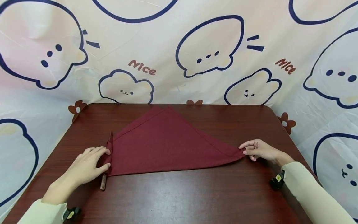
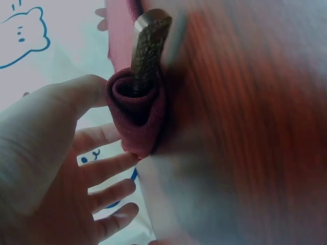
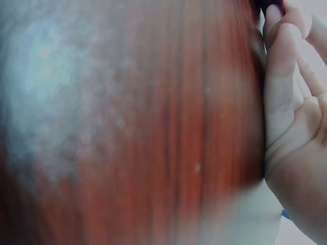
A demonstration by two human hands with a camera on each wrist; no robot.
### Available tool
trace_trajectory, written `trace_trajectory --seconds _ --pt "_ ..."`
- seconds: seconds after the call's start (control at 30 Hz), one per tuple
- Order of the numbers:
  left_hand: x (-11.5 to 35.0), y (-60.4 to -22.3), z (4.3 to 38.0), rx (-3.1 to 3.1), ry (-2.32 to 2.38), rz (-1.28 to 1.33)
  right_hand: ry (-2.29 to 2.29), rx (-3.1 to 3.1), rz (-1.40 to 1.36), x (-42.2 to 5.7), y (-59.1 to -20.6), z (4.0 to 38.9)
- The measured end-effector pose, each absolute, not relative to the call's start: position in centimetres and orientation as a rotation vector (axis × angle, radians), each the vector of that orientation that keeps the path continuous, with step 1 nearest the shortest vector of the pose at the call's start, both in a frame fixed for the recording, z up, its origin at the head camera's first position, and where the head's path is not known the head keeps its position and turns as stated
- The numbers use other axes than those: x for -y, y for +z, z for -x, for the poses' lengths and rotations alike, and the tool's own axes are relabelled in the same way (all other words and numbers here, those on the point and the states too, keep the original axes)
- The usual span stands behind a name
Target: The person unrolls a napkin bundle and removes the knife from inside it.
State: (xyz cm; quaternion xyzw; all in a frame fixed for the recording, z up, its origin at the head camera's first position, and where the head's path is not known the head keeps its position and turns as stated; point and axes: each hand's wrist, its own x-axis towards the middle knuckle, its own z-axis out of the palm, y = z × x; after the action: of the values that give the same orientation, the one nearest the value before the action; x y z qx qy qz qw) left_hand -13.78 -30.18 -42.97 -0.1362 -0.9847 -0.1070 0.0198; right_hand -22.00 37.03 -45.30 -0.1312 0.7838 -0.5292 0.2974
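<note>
A dark red cloth napkin point(image 1: 173, 143) lies spread as a triangle, its peak toward the far table edge. Its left end is rolled around a utensil, whose textured metal handle point(image 2: 149, 51) pokes out of the roll; the rest of the utensil is hidden. My left hand point(image 1: 88, 165) holds this roll between thumb and fingers, as the left wrist view also shows. At the other end, my right hand point(image 1: 258, 151) pinches the napkin's right corner between thumb and fingertips. The right wrist view shows that hand point(image 3: 301, 117) close to the table surface.
The brown wooden table point(image 1: 179, 196) extends in front of and beside the napkin. A pale curtain point(image 1: 167, 40) printed with cartoon bears hangs behind the table and along both sides.
</note>
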Motion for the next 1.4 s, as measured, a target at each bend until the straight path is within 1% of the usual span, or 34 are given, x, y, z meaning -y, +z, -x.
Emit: trace_trajectory --seconds 0.63,1.4 --pt "31.4 -43.6 13.5 3.077 -0.451 0.365 -1.438 -2.055 0.358 -37.0 -45.2 21.9" --pt "29.4 -42.6 13.6 3.060 -0.371 0.472 -1.446 -2.040 0.364 -36.8 -45.0 21.8"
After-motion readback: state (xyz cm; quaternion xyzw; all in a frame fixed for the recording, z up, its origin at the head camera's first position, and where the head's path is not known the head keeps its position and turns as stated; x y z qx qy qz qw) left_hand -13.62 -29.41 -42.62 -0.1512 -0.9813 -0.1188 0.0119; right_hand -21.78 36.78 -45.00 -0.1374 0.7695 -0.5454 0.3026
